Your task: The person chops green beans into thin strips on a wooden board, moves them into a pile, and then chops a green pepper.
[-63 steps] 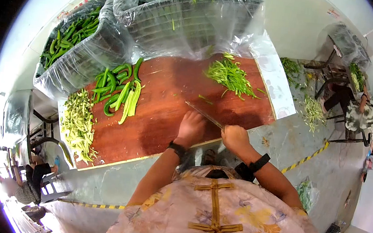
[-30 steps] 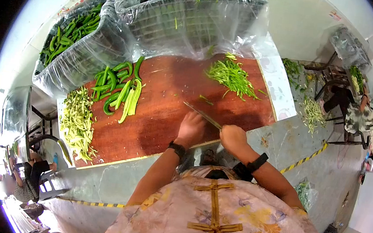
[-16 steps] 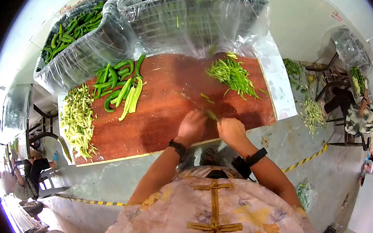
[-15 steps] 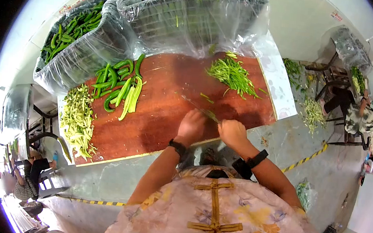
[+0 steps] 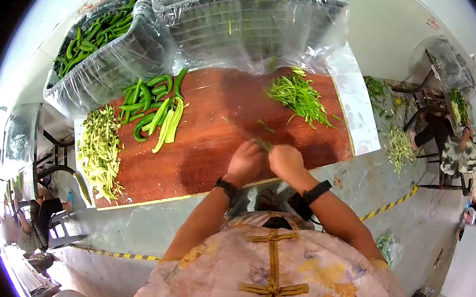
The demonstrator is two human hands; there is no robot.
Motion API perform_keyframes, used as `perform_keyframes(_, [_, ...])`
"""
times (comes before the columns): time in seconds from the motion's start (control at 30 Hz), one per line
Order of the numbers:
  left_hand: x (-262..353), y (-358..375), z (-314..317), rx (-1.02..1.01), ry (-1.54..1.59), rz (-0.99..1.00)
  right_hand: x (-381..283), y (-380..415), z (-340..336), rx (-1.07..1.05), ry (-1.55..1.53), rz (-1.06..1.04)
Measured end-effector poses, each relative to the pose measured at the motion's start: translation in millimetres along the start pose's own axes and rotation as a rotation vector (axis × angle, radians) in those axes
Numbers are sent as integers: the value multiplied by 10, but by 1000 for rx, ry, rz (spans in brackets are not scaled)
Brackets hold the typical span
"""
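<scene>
At the board's near edge, my right hand is closed on the handle end of a knife. The thin, blurred knife blade slants up and left from that fist. Close beside it, my left hand is closed with fingers curled; whatever it holds is hidden and smeared by motion. Cut green strips lie heaped at the board's far right, with a few loose bits near the blade. Whole green chili peppers rest on the left, next to several split pale-green pepper pieces.
A pile of pale seedy pepper cores covers the left end of the red-brown board. Behind stand a plastic-lined crate and a crate of peppers. One person sits at the right, another at the left.
My right hand has shifted left with the knife, closer to my left hand. The blade has moved slightly left too. My left hand stays nearly in place.
</scene>
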State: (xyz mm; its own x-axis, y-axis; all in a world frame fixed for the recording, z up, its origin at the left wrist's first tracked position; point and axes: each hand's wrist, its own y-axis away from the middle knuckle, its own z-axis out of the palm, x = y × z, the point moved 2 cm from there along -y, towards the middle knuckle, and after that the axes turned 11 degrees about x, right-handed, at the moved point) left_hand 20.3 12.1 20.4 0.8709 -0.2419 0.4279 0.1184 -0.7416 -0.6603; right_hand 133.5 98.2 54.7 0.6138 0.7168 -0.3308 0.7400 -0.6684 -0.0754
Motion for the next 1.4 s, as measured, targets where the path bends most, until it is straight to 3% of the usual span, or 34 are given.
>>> perform_keyframes(0.17, [54,-64,-24,60,30,-45,29,-230,73,-28,17,53])
perform_keyframes(0.3, [63,-39,-59,54,-59,-20,116,119,-141,53,-22,8])
perform_keyframes(0.4, [25,-9,-20,13,-52,-21,160,320,-265,-60,-3,50])
perform_keyframes(0.63, [18,15,5,26,-20,-31,224,362,-200,-109,10,90])
perform_keyframes(0.93, [0,7,11,-21,16,-39,30,-141,39,50,-18,-107])
perform_keyframes(1.0, [-8,11,22,-20,41,-43,33,-189,-5,-50,-26,71])
perform_keyframes(1.4, [18,20,-21,44,-88,-143,193,401,-271,-67,-32,110])
